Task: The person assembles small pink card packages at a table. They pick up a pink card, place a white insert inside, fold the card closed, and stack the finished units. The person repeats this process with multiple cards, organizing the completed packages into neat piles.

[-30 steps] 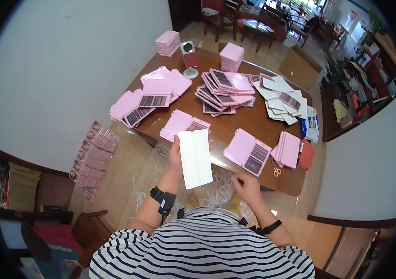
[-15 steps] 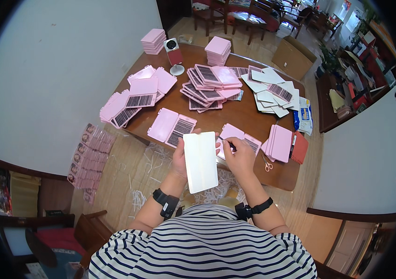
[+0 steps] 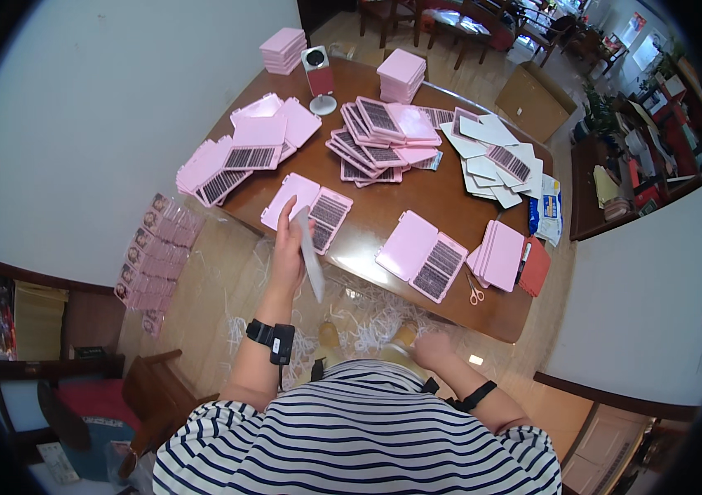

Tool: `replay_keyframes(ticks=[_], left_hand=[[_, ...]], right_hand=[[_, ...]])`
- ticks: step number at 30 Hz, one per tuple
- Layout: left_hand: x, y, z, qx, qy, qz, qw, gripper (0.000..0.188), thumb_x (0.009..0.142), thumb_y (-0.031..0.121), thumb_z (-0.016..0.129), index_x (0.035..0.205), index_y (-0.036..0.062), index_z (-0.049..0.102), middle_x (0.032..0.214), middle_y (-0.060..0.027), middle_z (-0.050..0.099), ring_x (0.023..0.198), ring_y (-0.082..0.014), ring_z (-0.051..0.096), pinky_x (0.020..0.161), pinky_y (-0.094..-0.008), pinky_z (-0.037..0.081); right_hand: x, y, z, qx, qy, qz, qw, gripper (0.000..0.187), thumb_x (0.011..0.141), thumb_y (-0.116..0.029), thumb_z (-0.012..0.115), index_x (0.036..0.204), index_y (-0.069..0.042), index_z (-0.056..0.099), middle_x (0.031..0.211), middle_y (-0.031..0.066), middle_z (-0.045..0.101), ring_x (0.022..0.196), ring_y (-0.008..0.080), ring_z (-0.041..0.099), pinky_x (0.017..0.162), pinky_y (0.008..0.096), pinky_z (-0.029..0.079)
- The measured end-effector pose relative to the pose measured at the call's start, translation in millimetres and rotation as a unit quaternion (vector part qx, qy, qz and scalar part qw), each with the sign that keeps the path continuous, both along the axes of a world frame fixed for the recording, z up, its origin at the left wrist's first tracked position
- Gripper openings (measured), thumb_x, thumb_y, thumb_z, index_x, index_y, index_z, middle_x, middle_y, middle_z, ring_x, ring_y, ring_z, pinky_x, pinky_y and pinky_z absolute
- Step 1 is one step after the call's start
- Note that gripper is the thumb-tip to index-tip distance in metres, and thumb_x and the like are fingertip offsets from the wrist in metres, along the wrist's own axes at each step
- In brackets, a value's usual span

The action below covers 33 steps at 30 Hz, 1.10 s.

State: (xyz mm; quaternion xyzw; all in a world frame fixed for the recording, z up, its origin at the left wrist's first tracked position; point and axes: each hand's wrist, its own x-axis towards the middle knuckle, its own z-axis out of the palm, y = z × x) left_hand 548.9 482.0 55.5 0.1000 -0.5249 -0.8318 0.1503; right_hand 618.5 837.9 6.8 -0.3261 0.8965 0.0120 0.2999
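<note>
My left hand [image 3: 287,252] is closed on a white rectangular card [image 3: 309,256], held nearly edge-on in front of the table. Behind it lies an open pink case [image 3: 291,200] with rows of dark lash strips on its right half; card and fingers cover part of it. Down by my body, off the front edge of the table, is my right hand [image 3: 433,351]; its fingers are turned away and hidden. The nearest thing on the table above it is a second open pink case [image 3: 408,245], also showing dark strips.
Pink cases [image 3: 384,153] are heaped on the brown table [image 3: 351,243], beside a pile of white cards [image 3: 483,169]. Scissors [image 3: 474,293], a stack of closed pink cases [image 3: 501,256] and a red notebook [image 3: 536,268] lie at right. Shredded paper [image 3: 367,318] litters the floor.
The white card has turned from face-up to nearly edge-on and moved left with my left hand. My right hand has dropped from beside the card to near my body, uncovering the right open case.
</note>
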Motion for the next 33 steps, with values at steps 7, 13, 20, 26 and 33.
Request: replay_keyframes(ticks=[7, 13, 20, 26, 33], left_hand=[[6, 91, -18, -0.523, -0.018, -0.077, 0.849, 0.104, 0.074, 0.028, 0.086, 0.156, -0.0014, 0.029, 0.146, -0.0262, 0.045, 0.135, -0.0410, 0.044, 0.115, -0.0485, 0.035], [-8, 167, -27, -0.577, 0.045, -0.114, 0.808, 0.107, 0.072, 0.030, 0.087, 0.152, -0.0085, 0.028, 0.147, -0.0271, 0.043, 0.134, -0.0458, 0.042, 0.116, -0.0504, 0.033], [-16, 192, -130, -0.163, -0.309, 0.216, 0.912, 0.051, 0.091, 0.036, 0.074, 0.121, -0.0028, 0.057, 0.115, -0.0215, 0.063, 0.102, -0.0299, 0.064, 0.085, -0.0415, 0.053], [-26, 222, -202, 0.196, -0.404, 0.168, 0.878, 0.029, 0.096, 0.025, 0.064, 0.083, -0.0004, 0.062, 0.070, -0.0096, 0.061, 0.062, -0.0174, 0.056, 0.049, -0.0349, 0.042], [-80, 227, -219, -0.128, -0.442, 0.105, 0.882, 0.037, 0.093, 0.031, 0.068, 0.097, -0.0065, 0.067, 0.088, -0.0219, 0.071, 0.079, -0.0391, 0.067, 0.076, -0.0464, 0.053]], right_hand=[[-92, 47, 11, -0.210, -0.163, -0.326, 0.907, 0.040, 0.088, -0.038, 0.075, 0.099, 0.001, 0.074, 0.082, 0.0104, 0.074, 0.072, 0.0219, 0.068, 0.069, 0.0341, 0.054], [-149, 0, 34, -0.353, -0.250, -0.363, 0.826, 0.033, 0.091, -0.027, 0.073, 0.103, 0.003, 0.074, 0.079, 0.0134, 0.072, 0.071, 0.0180, 0.069, 0.067, 0.0328, 0.054], [-185, 88, 37, -0.377, 0.029, -0.373, 0.847, 0.027, 0.089, -0.019, 0.075, 0.111, -0.002, 0.074, 0.082, 0.0160, 0.075, 0.072, 0.0256, 0.073, 0.068, 0.0360, 0.055], [-190, 170, 64, -0.274, 0.099, -0.399, 0.870, 0.024, 0.089, -0.022, 0.074, 0.111, -0.011, 0.075, 0.083, 0.0174, 0.073, 0.075, 0.0304, 0.073, 0.069, 0.0392, 0.055], [-192, 207, 61, -0.271, 0.215, -0.365, 0.864, 0.024, 0.089, -0.018, 0.073, 0.111, -0.009, 0.075, 0.082, 0.0185, 0.072, 0.073, 0.0298, 0.072, 0.068, 0.0380, 0.053]])
